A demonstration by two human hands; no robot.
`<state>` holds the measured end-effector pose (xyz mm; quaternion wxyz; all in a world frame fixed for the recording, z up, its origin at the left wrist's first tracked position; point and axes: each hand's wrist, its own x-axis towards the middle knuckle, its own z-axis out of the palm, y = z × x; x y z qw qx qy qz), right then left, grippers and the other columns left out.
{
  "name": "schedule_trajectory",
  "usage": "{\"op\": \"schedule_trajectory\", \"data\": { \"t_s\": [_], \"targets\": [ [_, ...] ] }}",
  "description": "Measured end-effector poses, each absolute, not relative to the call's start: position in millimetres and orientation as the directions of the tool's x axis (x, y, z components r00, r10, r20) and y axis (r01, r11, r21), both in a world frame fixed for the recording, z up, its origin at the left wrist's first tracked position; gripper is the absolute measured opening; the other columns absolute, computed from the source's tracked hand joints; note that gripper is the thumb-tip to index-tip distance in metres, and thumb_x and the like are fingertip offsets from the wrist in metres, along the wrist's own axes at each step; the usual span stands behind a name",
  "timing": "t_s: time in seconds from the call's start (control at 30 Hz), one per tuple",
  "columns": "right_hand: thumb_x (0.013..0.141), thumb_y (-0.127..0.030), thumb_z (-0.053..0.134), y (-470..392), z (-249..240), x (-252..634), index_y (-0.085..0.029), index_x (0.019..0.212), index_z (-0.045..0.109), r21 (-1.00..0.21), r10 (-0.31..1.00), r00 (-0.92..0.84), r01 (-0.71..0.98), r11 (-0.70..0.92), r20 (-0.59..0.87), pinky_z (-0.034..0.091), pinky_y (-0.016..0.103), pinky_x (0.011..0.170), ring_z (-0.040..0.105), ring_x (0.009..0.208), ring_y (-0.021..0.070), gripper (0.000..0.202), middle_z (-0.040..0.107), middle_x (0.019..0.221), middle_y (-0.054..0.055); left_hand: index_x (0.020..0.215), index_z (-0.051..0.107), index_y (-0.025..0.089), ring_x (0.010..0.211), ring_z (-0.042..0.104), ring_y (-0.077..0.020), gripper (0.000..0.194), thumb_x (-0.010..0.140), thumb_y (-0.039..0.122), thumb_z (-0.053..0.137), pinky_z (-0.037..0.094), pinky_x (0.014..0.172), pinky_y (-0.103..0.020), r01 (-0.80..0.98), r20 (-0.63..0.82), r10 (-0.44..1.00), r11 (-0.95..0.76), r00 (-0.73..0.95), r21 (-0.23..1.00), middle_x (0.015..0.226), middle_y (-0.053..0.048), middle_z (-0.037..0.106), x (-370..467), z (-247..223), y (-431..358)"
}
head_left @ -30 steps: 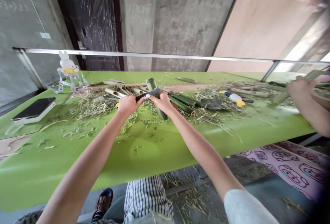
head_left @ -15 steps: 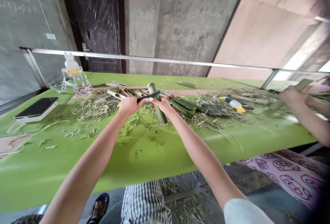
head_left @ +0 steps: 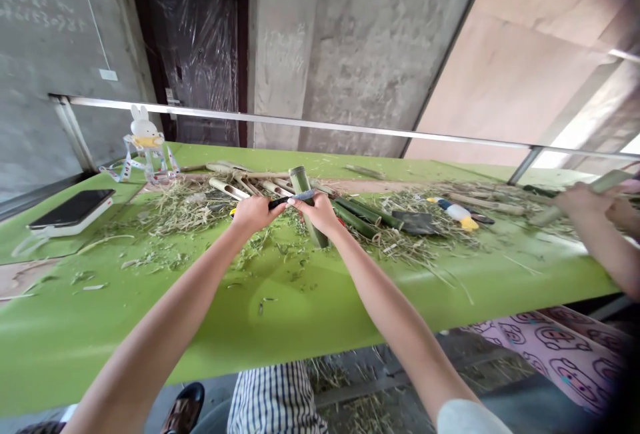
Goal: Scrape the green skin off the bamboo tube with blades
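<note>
My left hand [head_left: 253, 213] is closed around the dark handle of a knife [head_left: 301, 197], whose blade points right and lies across the bamboo tube. A short green bamboo tube [head_left: 299, 179] leans with its upper end away from me and its lower end at the tabletop. Around its middle my right hand [head_left: 321, 214] is closed, the thumb stretched left against the knife. Fingers and blade hide part of the tube. Cut bamboo pieces [head_left: 229, 190] lie behind my left hand, and dark green tubes [head_left: 356, 219] are right of my right hand.
Shavings [head_left: 183, 206] cover parts of the green tabletop [head_left: 200, 327]. A phone on a white box [head_left: 74, 211] and a rabbit figure [head_left: 144, 129] are at left. Right lie a dark flat blade [head_left: 417, 223] and a white-yellow object [head_left: 457, 213]. A co-worker's hands [head_left: 583, 201] hold bamboo.
The knife blade has turned from slanting upward to lying flatter across the tube. Both hands keep their hold. The whole view has shifted slightly.
</note>
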<state>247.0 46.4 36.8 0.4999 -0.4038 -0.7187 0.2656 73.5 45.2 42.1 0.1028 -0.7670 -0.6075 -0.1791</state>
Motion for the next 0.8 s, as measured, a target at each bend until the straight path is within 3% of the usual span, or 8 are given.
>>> {"op": "schedule_trajectory", "data": {
  "t_s": [0.13, 0.33, 0.43, 0.63, 0.8],
  "targets": [
    [0.068, -0.050, 0.063, 45, 37, 248, -0.019, 0.078, 0.056, -0.765, 0.842, -0.164, 0.357, 0.536, 0.513, 0.042, 0.029, 0.047, 0.052, 0.046, 0.0144, 0.034, 0.056, 0.057, 0.001, 0.082, 0.067, 0.013, 0.070, 0.063, -0.0267, 0.072, 0.079, 0.068, 0.021, 0.043, 0.059, -0.032, 0.972, 0.406, 0.895, -0.228, 0.185, 0.059, 0.075, -0.015, 0.066, 72, 45, 46],
    [0.070, -0.053, 0.060, 43, 35, 241, -0.019, 0.086, 0.053, -0.788, 0.883, -0.172, 0.400, 0.468, 0.437, 0.043, 0.028, 0.043, 0.054, 0.043, 0.0143, 0.038, 0.056, 0.059, 0.001, 0.082, 0.067, 0.013, 0.072, 0.063, -0.0269, 0.075, 0.079, 0.069, 0.017, 0.044, 0.059, -0.031, 0.977, 0.462, 0.886, -0.133, 0.041, 0.168, 0.074, -0.014, 0.066, 59, 49, 56],
    [0.069, -0.051, 0.062, 45, 36, 239, -0.018, 0.087, 0.054, -0.827, 0.890, -0.212, 0.333, 0.453, 0.403, 0.044, 0.028, 0.044, 0.053, 0.043, 0.0131, 0.039, 0.055, 0.059, -0.001, 0.082, 0.066, 0.014, 0.072, 0.063, -0.0266, 0.073, 0.080, 0.067, 0.017, 0.043, 0.058, -0.031, 0.974, 0.471, 0.881, -0.133, 0.031, 0.185, 0.075, -0.014, 0.066, 58, 49, 56],
    [0.062, -0.046, 0.068, 53, 34, 246, -0.016, 0.076, 0.055, -0.883, 0.870, -0.251, 0.097, 0.459, 0.424, 0.043, 0.027, 0.048, 0.051, 0.047, 0.0118, 0.036, 0.055, 0.057, -0.001, 0.072, 0.064, 0.014, 0.057, 0.058, -0.0185, 0.069, 0.080, 0.066, 0.019, 0.037, 0.050, -0.025, 0.944, 0.369, 0.892, -0.316, 0.260, 0.100, 0.065, -0.010, 0.063, 71, 45, 47],
    [0.065, -0.043, 0.067, 51, 34, 246, -0.015, 0.079, 0.053, -0.849, 0.849, -0.248, 0.147, 0.508, 0.466, 0.042, 0.026, 0.051, 0.051, 0.052, 0.0111, 0.034, 0.054, 0.061, -0.001, 0.068, 0.062, 0.013, 0.056, 0.057, -0.0191, 0.069, 0.080, 0.065, 0.019, 0.034, 0.049, -0.025, 0.948, 0.332, 0.908, -0.302, 0.255, 0.099, 0.064, -0.011, 0.062, 76, 42, 46]
  ]
}}
